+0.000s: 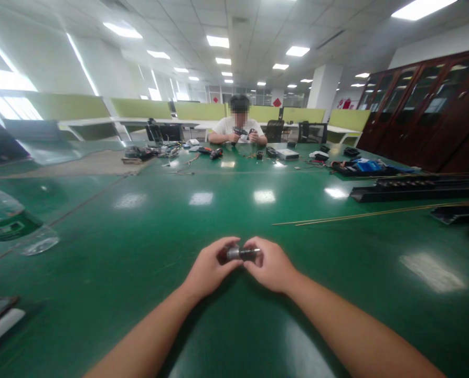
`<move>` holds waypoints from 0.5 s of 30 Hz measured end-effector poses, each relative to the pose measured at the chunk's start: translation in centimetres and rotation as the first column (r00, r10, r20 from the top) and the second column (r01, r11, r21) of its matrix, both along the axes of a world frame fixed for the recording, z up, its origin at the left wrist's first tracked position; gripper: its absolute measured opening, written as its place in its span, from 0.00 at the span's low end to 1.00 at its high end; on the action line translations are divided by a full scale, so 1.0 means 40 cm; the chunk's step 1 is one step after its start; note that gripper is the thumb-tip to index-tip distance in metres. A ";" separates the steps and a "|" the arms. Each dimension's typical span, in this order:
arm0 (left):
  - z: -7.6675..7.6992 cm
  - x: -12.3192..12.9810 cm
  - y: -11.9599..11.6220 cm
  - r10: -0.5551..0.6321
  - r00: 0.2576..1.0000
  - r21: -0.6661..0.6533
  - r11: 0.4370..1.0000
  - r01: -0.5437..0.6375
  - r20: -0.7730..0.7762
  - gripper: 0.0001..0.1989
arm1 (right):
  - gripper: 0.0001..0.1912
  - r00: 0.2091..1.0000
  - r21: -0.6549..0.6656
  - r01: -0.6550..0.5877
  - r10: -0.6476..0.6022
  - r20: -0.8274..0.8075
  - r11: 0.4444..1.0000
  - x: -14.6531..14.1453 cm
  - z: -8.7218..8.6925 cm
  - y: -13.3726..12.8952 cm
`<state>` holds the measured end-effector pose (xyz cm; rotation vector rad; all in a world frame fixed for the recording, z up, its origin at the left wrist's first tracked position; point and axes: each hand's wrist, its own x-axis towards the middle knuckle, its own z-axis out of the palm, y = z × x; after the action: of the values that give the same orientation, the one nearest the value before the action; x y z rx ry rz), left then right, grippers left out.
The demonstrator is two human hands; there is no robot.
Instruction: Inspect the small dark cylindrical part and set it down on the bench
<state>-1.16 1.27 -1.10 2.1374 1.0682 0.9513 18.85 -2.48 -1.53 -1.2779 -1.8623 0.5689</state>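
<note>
Between my two hands, low over the green tabletop (163, 215), a small silver-and-black cylindrical metal part (242, 253) lies level. Its thicker silver end sits in my left hand (213, 265), with the thumb below and the fingers curled over the far side. My right hand (272, 265) closes around the narrower dark end, from which a thin bright tip shows by the fingers. The thumbs nearly meet underneath. The part's exact kind is too small and blurred to tell.
A plastic bottle (10, 223) stands at left, above a dark flat object with a white edge (0, 320). Thin rods (337, 214) and black rails (415, 188) lie at right. Across the table, a person (238, 126) handles a power drill behind scattered tools (214, 153).
</note>
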 end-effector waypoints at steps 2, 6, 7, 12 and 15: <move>-0.004 0.000 0.000 0.025 1.000 -0.017 1.000 -0.025 0.000 0.19 | 0.14 1.000 -0.004 -0.009 0.009 0.008 1.000 0.001 0.000 0.001; -0.001 0.001 -0.003 -0.014 0.999 0.009 1.000 0.014 -0.038 0.13 | 0.11 1.000 0.023 -0.019 0.019 0.010 1.000 0.002 -0.001 0.004; 0.001 0.002 -0.004 -0.022 0.999 0.015 1.000 0.023 -0.044 0.13 | 0.10 1.000 0.036 -0.021 0.020 0.010 0.999 0.003 -0.002 0.005; 0.009 0.006 -0.009 -0.035 0.997 0.033 0.999 0.037 -0.066 0.12 | 0.06 1.000 0.057 -0.026 0.026 0.001 0.998 0.008 0.001 0.010; 0.010 0.007 -0.010 -0.038 0.997 0.034 0.999 0.040 -0.062 0.12 | 0.05 1.000 0.064 -0.025 0.026 -0.003 0.998 0.009 0.004 0.010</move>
<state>-0.87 0.85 -0.71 2.2211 1.0425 0.8984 19.22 -2.08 -1.35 -1.2117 -1.8810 0.5206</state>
